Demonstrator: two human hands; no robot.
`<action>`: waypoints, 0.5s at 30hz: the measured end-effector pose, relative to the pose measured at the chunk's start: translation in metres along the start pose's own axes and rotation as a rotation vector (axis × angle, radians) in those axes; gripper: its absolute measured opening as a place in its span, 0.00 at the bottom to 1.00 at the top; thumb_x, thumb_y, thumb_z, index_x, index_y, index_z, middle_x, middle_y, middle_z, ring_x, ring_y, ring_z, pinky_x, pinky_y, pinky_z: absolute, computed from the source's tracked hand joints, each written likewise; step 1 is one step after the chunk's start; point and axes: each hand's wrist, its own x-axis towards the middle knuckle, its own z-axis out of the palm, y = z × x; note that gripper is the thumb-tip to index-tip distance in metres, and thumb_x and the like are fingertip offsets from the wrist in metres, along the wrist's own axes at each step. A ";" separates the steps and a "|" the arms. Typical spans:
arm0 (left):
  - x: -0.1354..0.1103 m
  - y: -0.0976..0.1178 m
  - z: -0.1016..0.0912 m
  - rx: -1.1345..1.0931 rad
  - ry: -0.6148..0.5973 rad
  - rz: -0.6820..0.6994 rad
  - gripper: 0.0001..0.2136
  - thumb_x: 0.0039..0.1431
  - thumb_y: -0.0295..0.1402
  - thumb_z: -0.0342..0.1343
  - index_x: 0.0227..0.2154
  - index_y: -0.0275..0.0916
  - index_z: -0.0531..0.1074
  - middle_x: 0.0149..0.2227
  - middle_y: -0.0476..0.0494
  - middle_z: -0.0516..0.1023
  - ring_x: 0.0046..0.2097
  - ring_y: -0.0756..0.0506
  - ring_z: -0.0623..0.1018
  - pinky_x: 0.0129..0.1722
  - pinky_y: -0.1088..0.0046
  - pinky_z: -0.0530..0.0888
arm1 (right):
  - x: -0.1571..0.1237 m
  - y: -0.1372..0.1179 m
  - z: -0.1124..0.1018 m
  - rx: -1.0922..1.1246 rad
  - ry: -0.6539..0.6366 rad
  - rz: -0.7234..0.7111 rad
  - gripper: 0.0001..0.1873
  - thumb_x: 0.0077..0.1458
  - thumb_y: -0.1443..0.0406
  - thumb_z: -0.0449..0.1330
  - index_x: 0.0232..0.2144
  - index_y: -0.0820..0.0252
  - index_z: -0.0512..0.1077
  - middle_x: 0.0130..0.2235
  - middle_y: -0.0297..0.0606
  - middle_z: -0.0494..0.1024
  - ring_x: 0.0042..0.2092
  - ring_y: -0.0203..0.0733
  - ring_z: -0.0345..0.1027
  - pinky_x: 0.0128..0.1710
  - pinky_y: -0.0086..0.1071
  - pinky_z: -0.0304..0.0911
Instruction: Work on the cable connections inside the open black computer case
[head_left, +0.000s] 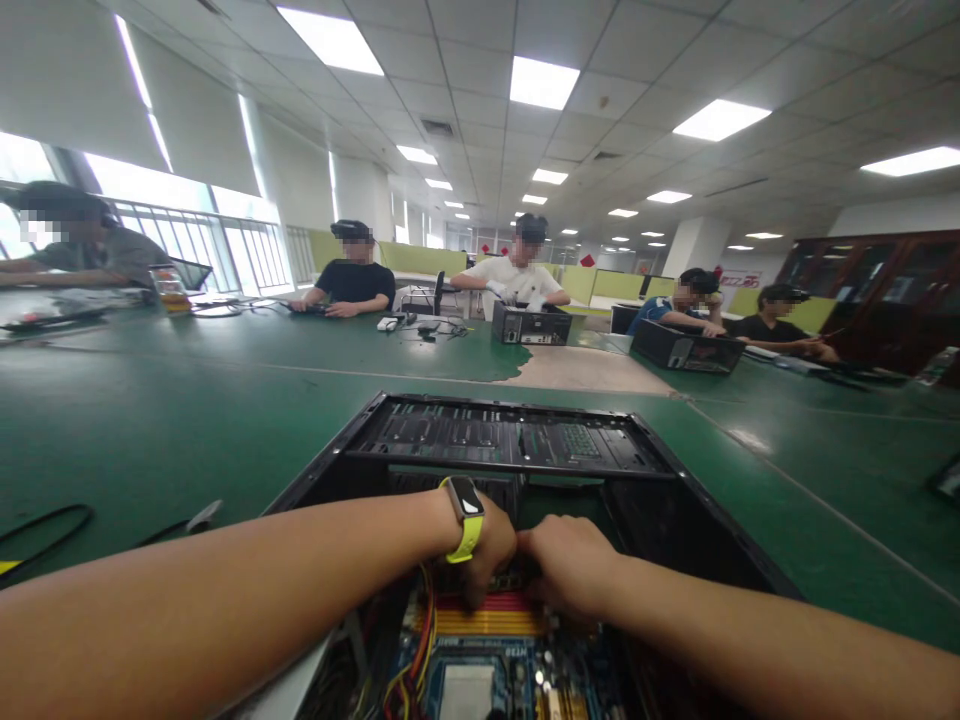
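An open black computer case (517,465) lies in front of me, with a blue motherboard (517,650) inside it. My left hand (489,545), a watch with a yellow-green band (469,535) at its wrist, reaches in with its fingers bent down by the red and yellow memory slots (491,615). Close beside it, my right hand (571,560) is closed at the right end of those slots. Between the hands shows a narrow greenish strip (508,581), perhaps a RAM stick; most of it is hidden. My fingertips are partly covered, so what they grip is unclear.
Red and yellow power wires (424,640) run along the board's left side. A black cable (52,525) lies on the green table (225,400) at left. Across it, several people sit or stand, with computer cases (531,325) before two of them.
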 end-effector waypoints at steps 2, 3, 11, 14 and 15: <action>0.002 -0.001 0.002 0.021 0.044 0.013 0.15 0.27 0.31 0.67 0.08 0.40 0.62 0.09 0.55 0.63 0.18 0.49 0.67 0.21 0.72 0.66 | 0.001 -0.001 0.001 -0.040 -0.011 0.010 0.14 0.44 0.64 0.59 0.36 0.58 0.77 0.37 0.46 0.78 0.40 0.56 0.73 0.37 0.43 0.68; 0.003 -0.002 0.002 0.034 0.055 0.008 0.15 0.27 0.32 0.67 0.08 0.40 0.63 0.09 0.55 0.63 0.17 0.49 0.67 0.21 0.72 0.65 | 0.001 -0.002 0.001 -0.053 -0.007 0.018 0.13 0.44 0.65 0.58 0.34 0.59 0.77 0.37 0.47 0.78 0.40 0.56 0.73 0.36 0.43 0.68; 0.006 0.000 0.002 0.135 -0.034 -0.039 0.13 0.28 0.35 0.67 0.22 0.38 0.75 0.21 0.46 0.75 0.25 0.43 0.74 0.26 0.68 0.70 | -0.003 0.000 0.000 -0.009 -0.025 0.038 0.16 0.44 0.59 0.59 0.35 0.60 0.77 0.38 0.48 0.78 0.40 0.56 0.73 0.37 0.42 0.67; 0.006 0.000 0.002 0.112 -0.067 -0.040 0.13 0.29 0.34 0.67 0.23 0.39 0.73 0.23 0.46 0.75 0.26 0.43 0.74 0.24 0.68 0.70 | 0.000 -0.006 -0.002 -0.016 -0.026 0.034 0.15 0.45 0.59 0.58 0.33 0.61 0.77 0.37 0.48 0.78 0.40 0.57 0.73 0.37 0.43 0.68; 0.006 0.000 0.002 0.105 -0.063 -0.033 0.12 0.28 0.34 0.67 0.20 0.39 0.72 0.22 0.47 0.74 0.25 0.43 0.73 0.24 0.68 0.70 | 0.001 -0.010 -0.005 -0.017 -0.027 0.031 0.15 0.46 0.58 0.58 0.33 0.61 0.77 0.37 0.48 0.78 0.40 0.57 0.73 0.37 0.43 0.67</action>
